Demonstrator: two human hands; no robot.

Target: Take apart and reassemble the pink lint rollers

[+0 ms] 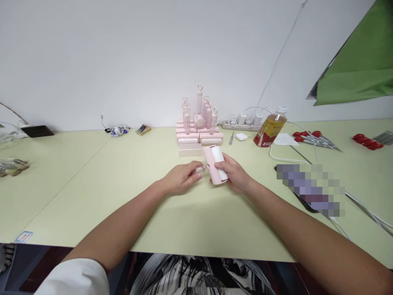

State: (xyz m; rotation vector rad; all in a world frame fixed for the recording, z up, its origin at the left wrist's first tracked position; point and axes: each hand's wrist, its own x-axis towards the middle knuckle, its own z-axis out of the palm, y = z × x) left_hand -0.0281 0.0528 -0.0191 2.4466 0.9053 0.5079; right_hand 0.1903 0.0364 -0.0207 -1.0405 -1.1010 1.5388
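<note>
My right hand is closed round a pink lint roller with a white roll showing in its open case, held just above the pale green table. My left hand pinches a small clear handle piece at the roller's left end. Behind them stands a stack of pink roller cases and upright pink handles with heart-shaped tops.
A bottle of amber liquid, a white power strip with plugs, red-handled tools and white cables lie at the right. A blurred patch covers something at the right. Small items and a dark tray sit at the far left.
</note>
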